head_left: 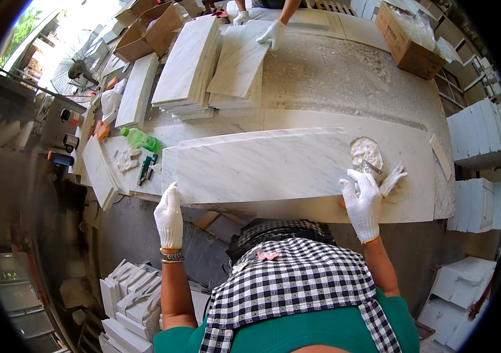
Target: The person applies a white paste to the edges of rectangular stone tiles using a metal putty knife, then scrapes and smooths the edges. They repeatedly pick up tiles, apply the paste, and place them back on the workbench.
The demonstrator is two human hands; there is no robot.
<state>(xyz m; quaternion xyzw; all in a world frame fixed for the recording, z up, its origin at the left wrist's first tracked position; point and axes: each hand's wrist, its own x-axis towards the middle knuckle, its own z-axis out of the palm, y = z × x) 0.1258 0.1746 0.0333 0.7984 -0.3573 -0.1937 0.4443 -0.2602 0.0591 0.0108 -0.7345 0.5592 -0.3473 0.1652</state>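
Note:
A long white marble slab (262, 166) with grey veins lies in front of me, over another pale slab (169, 167) that sticks out at the left. My left hand (169, 219), in a white knit glove, closes on the near left corner of the slabs; which layer it grips I cannot tell. At the near right corner my right hand (361, 205), gloved too, has its thumb and fingers bent around the slab's end. Just beyond it sits a mound of white paste (366, 152) with a scraper (372, 167) in it. A loose white glove (393, 179) lies beside the paste.
Stacked marble slabs (186, 62) stand at the back left. A co-worker's gloved hand (272, 35) rests on the neighbouring stack. A green bottle (140, 140) and a dark green tool (147, 169) lie left. A cardboard box (406, 44) occupies the far right.

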